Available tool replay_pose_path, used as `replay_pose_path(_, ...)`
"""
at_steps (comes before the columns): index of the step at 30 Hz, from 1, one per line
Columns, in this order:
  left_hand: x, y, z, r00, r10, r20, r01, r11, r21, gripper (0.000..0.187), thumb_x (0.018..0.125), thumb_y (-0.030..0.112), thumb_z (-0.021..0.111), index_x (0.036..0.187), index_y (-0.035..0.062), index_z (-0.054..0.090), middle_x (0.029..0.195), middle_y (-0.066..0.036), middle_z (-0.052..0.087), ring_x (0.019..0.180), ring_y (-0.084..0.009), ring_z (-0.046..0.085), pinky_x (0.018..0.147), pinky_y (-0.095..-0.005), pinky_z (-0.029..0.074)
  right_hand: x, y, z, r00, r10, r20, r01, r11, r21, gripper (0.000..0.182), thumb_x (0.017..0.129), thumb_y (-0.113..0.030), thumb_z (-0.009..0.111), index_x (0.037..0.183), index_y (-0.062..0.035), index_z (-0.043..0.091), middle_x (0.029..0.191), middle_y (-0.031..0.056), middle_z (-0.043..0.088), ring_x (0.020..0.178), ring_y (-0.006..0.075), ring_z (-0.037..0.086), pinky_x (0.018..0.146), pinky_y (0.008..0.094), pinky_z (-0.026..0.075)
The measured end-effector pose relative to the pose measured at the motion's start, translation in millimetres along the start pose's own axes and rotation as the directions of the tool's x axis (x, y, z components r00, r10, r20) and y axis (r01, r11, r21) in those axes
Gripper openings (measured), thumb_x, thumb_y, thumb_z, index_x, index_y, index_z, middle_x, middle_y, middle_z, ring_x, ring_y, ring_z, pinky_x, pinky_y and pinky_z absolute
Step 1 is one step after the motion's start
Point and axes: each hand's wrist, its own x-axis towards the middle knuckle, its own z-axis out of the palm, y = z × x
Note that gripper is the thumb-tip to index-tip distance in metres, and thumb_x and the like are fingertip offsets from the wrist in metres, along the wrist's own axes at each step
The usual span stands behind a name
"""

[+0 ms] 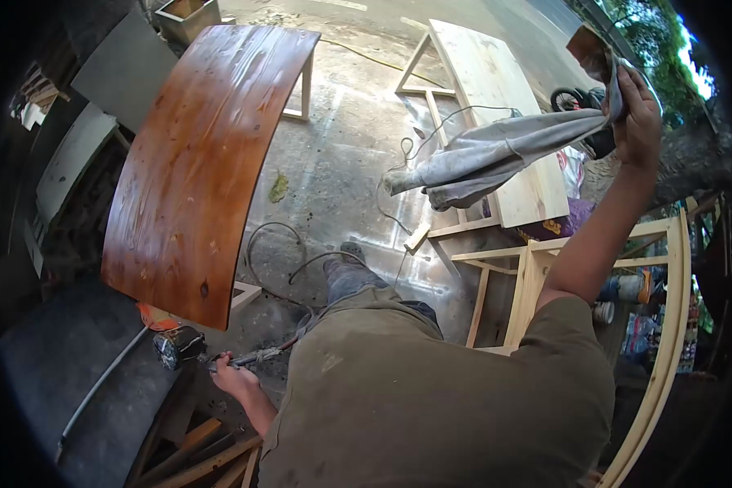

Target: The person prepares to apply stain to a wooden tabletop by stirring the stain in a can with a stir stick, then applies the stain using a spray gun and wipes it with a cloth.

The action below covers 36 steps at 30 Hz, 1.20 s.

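My left hand [234, 379] is low at the left, its fingers wrapped round the handle end of a spray gun [180, 348] with a dark, paint-splashed cup. A hose [278, 351] runs from there past my hip. Raised high at the right, my right hand [638, 114] grips a grey cloth [504, 153] that stretches out to the left in long folds. A brown flap [589, 50] sticks up above those fingers. Beside my left hand, a glossy red-brown wooden tabletop [199, 163] lies on a pale wooden stand.
An unstained wooden board [496, 106] rests on a frame behind the cloth. A bare timber frame [667, 325] stands close on my right. Hose loops and a small wood block [417, 237] lie on the concrete floor. Timber offcuts [195, 455] are piled lower left.
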Motion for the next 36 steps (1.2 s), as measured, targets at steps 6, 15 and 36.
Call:
replay_pose_path(6, -33, -18, 91, 0.985, 0.054, 0.163, -0.075, 0.989, 0.125, 0.026, 0.079, -0.006, 0.057, 0.105, -0.0049, 0.053, 0.096, -0.011, 0.057, 0.091, -0.0225, 0.059, 0.09, -0.0348, 0.048, 117, 67, -180, 0.987, -0.05, -0.155, 0.053, 0.999, 0.013, 0.03, 0.106, -0.014, 0.058, 0.131, 0.0016, 0.063, 0.114, 0.0095, 0.07, 0.098, 0.0178, 0.068, 0.085, 0.0319, 0.056)
replay_pose_path(15, -86, -59, 180, 0.969, 0.029, 0.244, -0.082, 0.975, 0.208, 0.031, 0.079, -0.007, 0.057, 0.11, -0.0067, 0.055, 0.099, -0.011, 0.058, 0.092, -0.023, 0.059, 0.088, -0.0348, 0.049, 119, 28, -333, 0.938, -0.19, -0.29, 0.258, 0.941, 0.217, 0.033, 0.108, -0.013, 0.049, 0.131, 0.0094, 0.058, 0.125, 0.0232, 0.065, 0.111, 0.0317, 0.066, 0.101, 0.0411, 0.052)
replay_pose_path(36, -130, -148, 338, 0.846, -0.21, 0.491, -0.021, 0.905, 0.424, 0.021, 0.077, -0.006, 0.061, 0.097, -0.0013, 0.056, 0.093, -0.009, 0.058, 0.086, -0.0226, 0.057, 0.08, -0.035, 0.047, -137, 107, -405, 0.779, 0.624, -0.056, -0.272, 0.256, -0.928, 0.02, 0.095, -0.016, 0.062, 0.094, 0.0041, 0.065, 0.083, 0.0142, 0.064, 0.08, 0.0274, 0.062, 0.076, 0.0361, 0.047)
